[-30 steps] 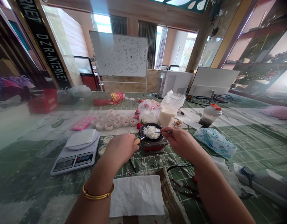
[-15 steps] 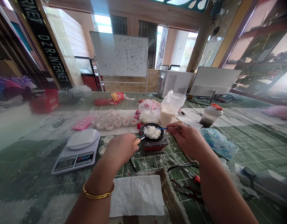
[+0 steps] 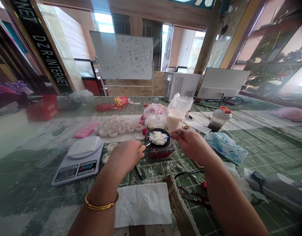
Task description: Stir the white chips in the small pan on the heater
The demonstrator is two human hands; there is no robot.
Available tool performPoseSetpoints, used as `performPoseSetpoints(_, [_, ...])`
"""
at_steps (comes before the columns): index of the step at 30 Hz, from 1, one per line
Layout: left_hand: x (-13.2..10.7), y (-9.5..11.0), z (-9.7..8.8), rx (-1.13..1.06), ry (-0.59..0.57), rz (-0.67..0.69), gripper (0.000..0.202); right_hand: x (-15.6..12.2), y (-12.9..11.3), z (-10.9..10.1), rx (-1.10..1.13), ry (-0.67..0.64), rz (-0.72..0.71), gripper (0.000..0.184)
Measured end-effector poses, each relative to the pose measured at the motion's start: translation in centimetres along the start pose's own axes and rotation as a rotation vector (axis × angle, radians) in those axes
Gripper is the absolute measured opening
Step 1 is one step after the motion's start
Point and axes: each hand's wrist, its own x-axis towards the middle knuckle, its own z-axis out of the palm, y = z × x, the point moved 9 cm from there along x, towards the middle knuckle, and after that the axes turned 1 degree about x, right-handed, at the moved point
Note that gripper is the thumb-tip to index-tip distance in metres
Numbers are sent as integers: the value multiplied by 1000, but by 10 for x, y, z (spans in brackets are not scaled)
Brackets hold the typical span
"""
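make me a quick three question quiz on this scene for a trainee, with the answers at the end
1. What does the left hand hold?
A) the soft blue-patterned packet
B) the pale wooden handle of the small round black pan
C) the clear bottle with an orange lid

2. True or false: the flat white plastic scale stands to the left of the pan.

3. Name the thing in the right hand and say where it reaches.

Key:
1. B
2. True
3. A thin blue stick, reaching to the white pieces in the pan.
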Motion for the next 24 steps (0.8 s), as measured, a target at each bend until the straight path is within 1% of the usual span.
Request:
performPoseSetpoints(4, [2, 0, 0, 2, 6, 15, 19, 0, 7, -10, -16, 104, 53, 32])
performPoseSetpoints(5, [2, 0, 0, -3, 7, 17, 19, 1, 8, -9, -26, 100, 58, 32])
performPoseSetpoints(9, [3, -2, 1, -32, -8, -3, 21, 5, 7, 6, -47, -4, 37, 31])
performPoseSetpoints(10, [3, -3, 1, -33, -14, -9, 20, 5, 6, 7, -51, -4, 31, 31])
performPoseSetpoints(13, [2, -4, 1, -24, -18, -15, 19, 5, 5, 1, -67, 59, 30, 32])
performPoseSetpoints(14, [2, -4, 2, -21, -18, -16, 19, 6, 5, 1, -71, 61, 34, 32])
performPoseSetpoints(18, [2, -3, 1, -25, -3, -14, 20, 5, 8, 3, -71, -1, 46, 31])
performPoseSetpoints(22, [1, -3, 0, -17, -1, -14, 19, 2, 10, -7, -72, 57, 79, 32])
performPoseSetpoints(24, [1, -2, -1, -23, 5, -5, 18, 1, 8, -4, -66, 17, 62, 32])
